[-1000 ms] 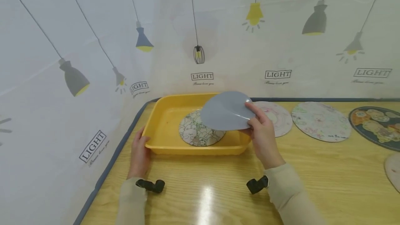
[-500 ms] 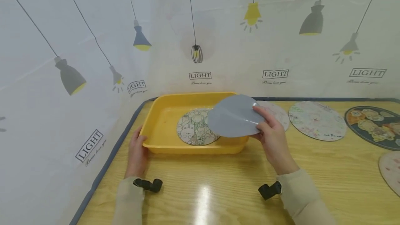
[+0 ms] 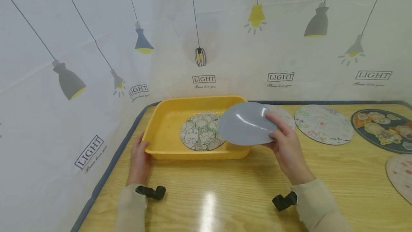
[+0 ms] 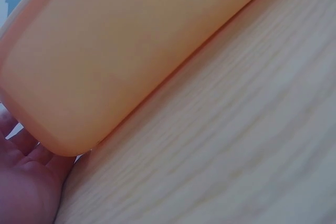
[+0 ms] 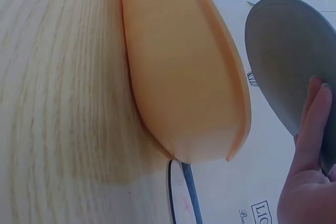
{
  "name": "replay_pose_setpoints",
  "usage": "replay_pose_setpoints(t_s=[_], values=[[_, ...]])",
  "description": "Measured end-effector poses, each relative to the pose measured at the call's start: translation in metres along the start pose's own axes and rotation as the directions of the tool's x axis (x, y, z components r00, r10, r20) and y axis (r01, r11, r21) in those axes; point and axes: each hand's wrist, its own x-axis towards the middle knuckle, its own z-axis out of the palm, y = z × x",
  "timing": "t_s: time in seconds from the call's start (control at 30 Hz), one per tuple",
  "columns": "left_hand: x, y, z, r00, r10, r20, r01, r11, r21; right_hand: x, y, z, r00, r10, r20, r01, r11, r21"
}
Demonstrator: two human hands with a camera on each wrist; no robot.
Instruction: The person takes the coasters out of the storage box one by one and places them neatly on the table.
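In the head view a yellow plastic tray (image 3: 161, 131) stands on the wooden table. My left hand (image 3: 139, 160) grips its near left corner, thumb at the rim; the left wrist view shows the fingers behind the tray's outer wall (image 4: 121, 51). My right hand (image 3: 288, 149) pinches the right edge of a thin round mat (image 3: 248, 124), plain grey and shiny on top. That mat is held tilted over the tray's right side. Fingers (image 5: 315, 124) lie against its dull grey underside in the right wrist view. A round mat with a bunny print (image 3: 201, 133) lies inside the tray, partly covered by the grey one.
Along the table's back right lie a pinkish round mat (image 3: 284, 114), a pale floral mat (image 3: 323, 124) and a dark food-print mat (image 3: 384, 130). A red-spotted mat (image 3: 400, 174) is at the right edge. A lamp-print sheet (image 3: 231, 46) rises behind.
My right hand has moved right and slightly nearer with the grey mat, uncovering more of the bunny-print mat. My left hand has stayed at the tray's corner.
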Motion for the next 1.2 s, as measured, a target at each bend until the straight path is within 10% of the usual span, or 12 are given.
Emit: replay_pose_setpoints(t_s=[1.2], values=[[0.001, -0.003, 0.002, 1.0, 0.015, -0.023, -0.015, 1.0, -0.007, 0.002, 0.003, -0.054, 0.989, 0.056, -0.137, -0.06, 0.998, -0.025]])
